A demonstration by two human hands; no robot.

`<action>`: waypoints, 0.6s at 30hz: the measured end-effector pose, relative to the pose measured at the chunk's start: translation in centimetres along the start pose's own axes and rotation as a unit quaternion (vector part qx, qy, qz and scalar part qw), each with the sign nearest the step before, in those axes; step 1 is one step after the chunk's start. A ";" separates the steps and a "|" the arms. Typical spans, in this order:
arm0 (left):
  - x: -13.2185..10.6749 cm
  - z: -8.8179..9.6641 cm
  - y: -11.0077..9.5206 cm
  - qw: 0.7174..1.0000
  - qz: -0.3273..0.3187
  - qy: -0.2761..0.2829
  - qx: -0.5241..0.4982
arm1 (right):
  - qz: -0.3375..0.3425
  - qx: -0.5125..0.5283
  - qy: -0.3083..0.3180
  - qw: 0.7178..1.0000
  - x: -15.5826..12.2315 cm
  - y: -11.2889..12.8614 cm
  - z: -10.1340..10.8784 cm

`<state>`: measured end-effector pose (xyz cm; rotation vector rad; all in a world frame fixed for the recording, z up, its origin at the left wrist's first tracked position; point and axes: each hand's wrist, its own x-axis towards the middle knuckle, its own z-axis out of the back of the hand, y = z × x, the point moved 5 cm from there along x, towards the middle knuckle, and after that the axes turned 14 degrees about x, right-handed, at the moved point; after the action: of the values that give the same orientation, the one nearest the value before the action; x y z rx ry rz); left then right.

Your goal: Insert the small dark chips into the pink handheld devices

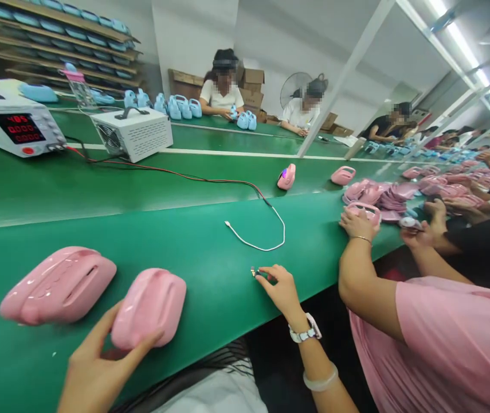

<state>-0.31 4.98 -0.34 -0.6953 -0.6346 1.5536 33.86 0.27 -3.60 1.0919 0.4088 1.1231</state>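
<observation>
My left hand (106, 350) grips a glossy pink plastic case (152, 307) by its sides, thumb on the near edge and fingers on the far side. Left of it, a second pink case (58, 284) with a dark slot lies on the green bench. My right hand (278, 287), wearing a watch, pinches a tiny metallic piece (254, 272) between thumb and forefinger, just above the bench; its exact kind is too small to tell. Beyond that hand, a white cable (266, 249) with a small plug lies in a curve.
A power supply (16, 123) with red digits and a grey-white vented box (135, 133) stand at the back left. Two pink units, one a lit pink device (286, 176), sit ahead. To my right, a co-worker in a pink shirt (451, 338) handles pink shells near a heap (393, 198).
</observation>
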 end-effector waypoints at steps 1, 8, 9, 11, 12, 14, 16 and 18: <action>0.1 -0.6 -0.5 1.000 -0.022 0.009 0.008 | 0.006 -0.010 -0.002 1.000 0.0 -0.3 -0.2; 1.0 -1.1 -0.5 0.990 -0.067 0.105 -0.064 | 0.023 -0.022 0.006 0.999 0.6 -2.2 0.3; 1.4 -1.0 0.1 0.987 -0.051 0.127 -0.090 | 0.021 -0.019 0.011 1.000 0.5 -2.3 0.3; 2.6 -0.9 1.2 0.978 -0.009 0.150 -0.146 | 0.018 -0.022 0.019 0.999 0.0 -2.5 0.1; 3.2 -0.9 1.6 0.974 0.010 0.148 -0.170 | 0.018 -0.029 0.021 0.999 -0.2 -2.5 0.1; 4.4 -1.4 1.8 0.970 0.026 0.138 -0.199 | 0.026 -0.048 0.018 0.998 -0.8 -2.4 0.1; 5.2 -2.5 1.1 0.963 0.010 0.159 -0.217 | 0.036 -0.063 0.012 0.997 -1.2 -2.3 0.1; 5.5 -4.0 0.1 0.950 -0.013 0.221 -0.219 | 0.044 -0.065 0.013 0.997 -1.4 -2.2 0.1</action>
<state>2.28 10.50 -3.42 -1.3216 -0.6463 1.1767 34.46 -1.09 -5.75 0.9893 0.3045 1.2260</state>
